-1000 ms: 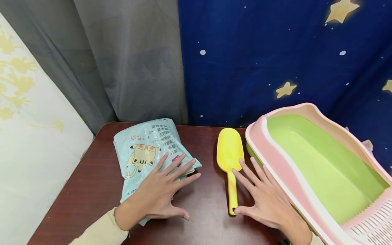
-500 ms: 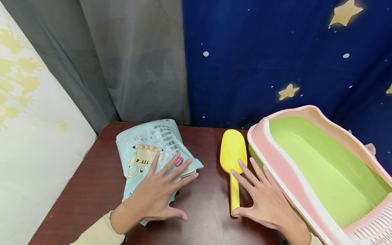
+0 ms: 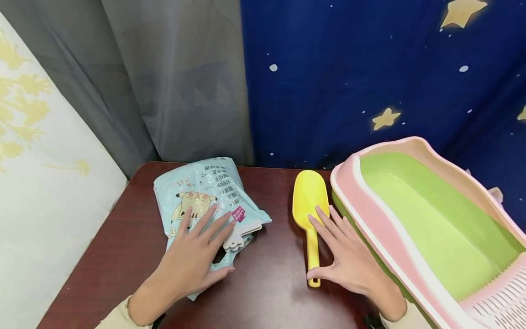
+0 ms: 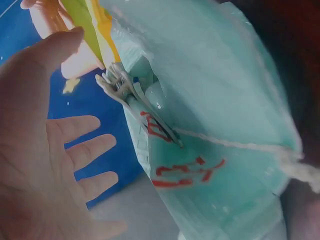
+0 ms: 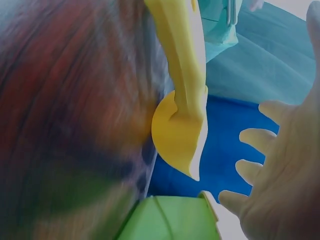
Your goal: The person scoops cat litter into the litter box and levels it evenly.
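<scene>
My left hand (image 3: 186, 262), fingers spread, hovers over the near part of a light blue plastic bag (image 3: 211, 183) printed with a cartoon cat. A white clip (image 3: 237, 238) sits at the bag's folded edge, right of my fingers; the left wrist view shows this clip (image 4: 131, 97) beside the palm, which holds nothing. Over the handle of a yellow scoop (image 3: 310, 196), my right hand (image 3: 349, 258) is spread too, overlapping it at fingertips and thumb in the head view. From the right wrist, the scoop (image 5: 185, 70) appears apart from the extended fingers.
To the right stands a green litter box with a pink raised rim (image 3: 370, 194) and a slotted pink panel (image 3: 503, 292) at its near end. All rest on a dark red-brown table (image 3: 273, 292). Grey and blue star-patterned curtains (image 3: 304, 91) hang behind; a white patterned surface (image 3: 53, 192) borders the left.
My left hand has moved left over the bag, uncovering the white clip. The right hand has shifted slightly left. Bag, scoop and litter box stay in place.
</scene>
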{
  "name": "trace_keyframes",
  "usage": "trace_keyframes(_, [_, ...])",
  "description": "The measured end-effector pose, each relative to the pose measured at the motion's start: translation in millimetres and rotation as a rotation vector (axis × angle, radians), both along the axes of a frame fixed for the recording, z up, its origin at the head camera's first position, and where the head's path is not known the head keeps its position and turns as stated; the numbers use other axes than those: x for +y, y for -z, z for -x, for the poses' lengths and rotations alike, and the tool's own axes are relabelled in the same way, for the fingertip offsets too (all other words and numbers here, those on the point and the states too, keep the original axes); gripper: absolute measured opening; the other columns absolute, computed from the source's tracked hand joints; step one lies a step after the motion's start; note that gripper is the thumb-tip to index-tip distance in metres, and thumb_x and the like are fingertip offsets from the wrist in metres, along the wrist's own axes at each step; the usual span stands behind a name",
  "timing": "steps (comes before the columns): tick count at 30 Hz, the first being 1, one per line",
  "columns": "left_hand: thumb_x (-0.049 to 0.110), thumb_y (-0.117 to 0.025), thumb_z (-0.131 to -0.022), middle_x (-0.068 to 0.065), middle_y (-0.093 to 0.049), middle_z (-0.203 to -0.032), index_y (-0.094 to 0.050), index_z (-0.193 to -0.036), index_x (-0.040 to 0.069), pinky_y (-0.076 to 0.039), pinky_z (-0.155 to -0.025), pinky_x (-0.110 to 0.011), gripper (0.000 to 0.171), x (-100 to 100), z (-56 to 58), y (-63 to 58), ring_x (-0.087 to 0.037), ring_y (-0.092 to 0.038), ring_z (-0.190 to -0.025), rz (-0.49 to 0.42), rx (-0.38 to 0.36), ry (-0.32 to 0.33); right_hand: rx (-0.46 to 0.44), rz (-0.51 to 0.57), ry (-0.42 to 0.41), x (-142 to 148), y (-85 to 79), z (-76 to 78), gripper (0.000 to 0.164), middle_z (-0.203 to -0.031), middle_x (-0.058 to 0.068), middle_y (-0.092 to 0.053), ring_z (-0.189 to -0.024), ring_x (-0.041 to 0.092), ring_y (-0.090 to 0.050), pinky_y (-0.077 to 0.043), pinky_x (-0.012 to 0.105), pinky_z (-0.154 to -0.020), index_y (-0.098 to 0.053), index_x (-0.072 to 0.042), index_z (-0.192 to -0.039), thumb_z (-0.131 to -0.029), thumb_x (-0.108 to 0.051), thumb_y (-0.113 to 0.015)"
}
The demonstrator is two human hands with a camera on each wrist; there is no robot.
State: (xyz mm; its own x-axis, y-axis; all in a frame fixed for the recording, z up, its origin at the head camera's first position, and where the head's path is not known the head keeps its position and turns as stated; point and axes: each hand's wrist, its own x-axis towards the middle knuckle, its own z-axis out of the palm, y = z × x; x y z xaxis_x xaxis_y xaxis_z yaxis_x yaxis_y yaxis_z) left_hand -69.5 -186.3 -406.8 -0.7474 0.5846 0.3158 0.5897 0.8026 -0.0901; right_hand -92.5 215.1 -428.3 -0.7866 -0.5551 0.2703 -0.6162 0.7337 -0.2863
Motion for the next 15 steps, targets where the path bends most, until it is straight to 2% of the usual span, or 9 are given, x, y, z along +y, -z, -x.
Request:
trace_keyframes(3, [0.060, -0.082, -0.088, -0.012, -0.060, -0.158, -0.067, -0.150, 0.008, -0.023, -0.121, -0.076, 0.082, -7.7, -3.4, -0.7, -0.043, -0.042, -0.155, -0.025, 0.013, -0.026, -0.054, 0.025, 0.015, -4.2, -3.0, 1.9, 0.109, -0.182, 0.007, -0.024, -0.168, 0.040, -0.012, -0.016, 0.062, -0.130, -0.032, -0.021, -0.175, -0.092, -0.082, -0.066])
trace_keyframes(5, [0.057, -0.080, -0.089, -0.013, -0.063, -0.153, -0.068, -0.148, 0.007, -0.024, -0.121, -0.076, 0.078, -13.1, -5.3, -1.4, -0.043, -0.044, -0.153, -0.053, 0.025, -0.033, -0.070, 0.046, 0.019, -7.6, -5.1, 3.0, 0.096, -0.182, 0.008, -0.025, -0.168, 0.040, -0.013, -0.022, 0.068, -0.126, -0.034, -0.021, -0.175, -0.100, -0.073, -0.064])
trace_keyframes(6, [0.057, -0.078, -0.091, -0.014, -0.064, -0.151, -0.068, -0.147, 0.007, -0.024, -0.121, -0.076, 0.076, -15.9, -6.3, -1.7, -0.043, -0.045, -0.152, -0.069, 0.032, -0.033, -0.072, 0.059, 0.020, -9.4, -5.9, 3.6, 0.087, -0.182, 0.008, -0.026, -0.167, 0.040, -0.014, -0.022, 0.068, -0.126, -0.036, -0.021, -0.174, -0.105, -0.065, -0.062])
trace_keyframes(8, [0.060, -0.065, -0.101, -0.014, -0.065, -0.149, -0.068, -0.147, 0.007, -0.025, -0.120, -0.076, 0.070, -21.0, -8.3, -1.6, -0.043, -0.046, -0.151, -0.113, 0.053, -0.034, -0.065, 0.093, 0.016, -13.6, -7.0, 4.7, 0.070, -0.181, 0.009, -0.029, -0.167, 0.040, -0.017, -0.020, 0.063, -0.129, -0.041, -0.019, -0.172, -0.111, -0.047, -0.061])
trace_keyframes(11, [0.062, -0.045, -0.111, -0.014, -0.066, -0.148, -0.067, -0.148, 0.007, -0.022, -0.122, -0.075, 0.070, -28.7, -11.2, -1.2, -0.043, -0.047, -0.149, -0.173, 0.067, -0.033, -0.046, 0.146, 0.007, -20.7, -8.5, 6.7, 0.058, -0.179, 0.009, -0.034, -0.166, 0.039, -0.021, -0.016, 0.053, -0.133, -0.048, -0.017, -0.168, -0.112, -0.025, -0.061])
trace_keyframes(13, [0.062, -0.033, -0.114, -0.014, -0.066, -0.148, -0.067, -0.147, 0.006, -0.020, -0.124, -0.073, 0.074, -33.1, -13.0, 0.4, -0.043, -0.049, -0.148, -0.202, 0.085, -0.030, -0.024, 0.165, -0.005, -25.8, -9.3, 9.0, 0.053, -0.177, 0.009, -0.037, -0.165, 0.039, -0.024, -0.017, 0.049, -0.133, -0.053, -0.015, -0.165, -0.113, -0.024, -0.059])
trace_keyframes(15, [0.059, -0.034, -0.115, -0.015, -0.067, -0.146, -0.068, -0.144, 0.005, -0.020, -0.124, -0.072, 0.071, -37.4, -14.6, 2.1, -0.043, -0.051, -0.146, -0.220, 0.100, -0.028, -0.010, 0.165, -0.015, -31.4, -10.5, 11.7, 0.051, -0.176, 0.010, -0.040, -0.165, 0.039, -0.026, -0.021, 0.052, -0.131, -0.054, -0.014, -0.164, -0.115, -0.027, -0.057])
